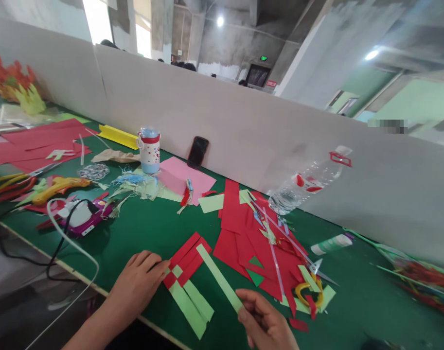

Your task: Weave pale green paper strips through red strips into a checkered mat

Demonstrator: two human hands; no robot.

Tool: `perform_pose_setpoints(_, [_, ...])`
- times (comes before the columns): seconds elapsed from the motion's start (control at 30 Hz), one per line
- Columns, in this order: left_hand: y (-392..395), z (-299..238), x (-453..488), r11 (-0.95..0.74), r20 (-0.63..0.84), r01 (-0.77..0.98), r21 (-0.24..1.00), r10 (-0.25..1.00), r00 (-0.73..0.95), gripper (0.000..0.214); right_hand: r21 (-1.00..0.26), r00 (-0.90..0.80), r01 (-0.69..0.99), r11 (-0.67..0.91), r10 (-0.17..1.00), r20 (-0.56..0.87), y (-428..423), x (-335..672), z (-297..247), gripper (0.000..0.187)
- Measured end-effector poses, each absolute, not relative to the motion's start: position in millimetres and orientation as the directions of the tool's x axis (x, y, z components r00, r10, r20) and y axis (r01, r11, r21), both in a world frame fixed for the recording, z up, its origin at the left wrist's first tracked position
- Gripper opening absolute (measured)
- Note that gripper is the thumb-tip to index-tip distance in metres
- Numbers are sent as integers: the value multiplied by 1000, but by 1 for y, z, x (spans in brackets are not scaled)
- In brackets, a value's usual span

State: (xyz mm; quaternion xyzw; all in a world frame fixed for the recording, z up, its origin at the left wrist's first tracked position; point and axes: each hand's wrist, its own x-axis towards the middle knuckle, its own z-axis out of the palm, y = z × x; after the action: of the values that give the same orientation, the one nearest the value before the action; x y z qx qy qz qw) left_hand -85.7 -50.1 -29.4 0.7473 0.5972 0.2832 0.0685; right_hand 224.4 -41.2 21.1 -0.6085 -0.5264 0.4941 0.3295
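Note:
My right hand [263, 318] pinches the lower end of a light green paper strip [218, 278] between thumb and fingers. The strip slants up and left, its far end near the right edge of a woven paper piece [184, 262]. That piece lies on the green table, with slit red strips at the top crossing light green strips that point down and right. My left hand [141, 274] has its fingers together and closed on the weave's left corner; its thumb is hidden.
Red paper sheets [231, 243] lie right of the weave, with yellow-handled scissors [309, 291], a glue stick [331, 244] and a plastic bottle [309, 182]. Leftward are a purple power strip [86, 218], a glue gun [59, 188], a thermos [149, 151] and a phone [198, 152] against the partition [229, 114].

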Motion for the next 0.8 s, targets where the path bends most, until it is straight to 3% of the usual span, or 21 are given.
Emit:
perform_pose_setpoints(0.2, [-56, -16, -79, -173, 209, 639, 750, 978, 20, 34, -941, -175, 265, -208, 950, -259, -29, 202, 17, 52])
perform_pose_setpoints(0.4, [-61, 2, -41, -193, 144, 343, 919, 976, 164, 40, -984, -296, 71, -164, 939, -178, -28, 155, 21, 50])
perform_pose_setpoints(0.6, [-54, 12, -26, -252, 223, 313, 916, 967, 125, 30, -964, -378, -56, -262, 899, -222, -24, 129, 23, 51])
perform_pose_setpoints(0.8, [-51, 2, -32, -434, 476, 504, 747, 878, 49, 23, -928, -371, -116, -355, 882, -291, -25, 132, 15, 57])
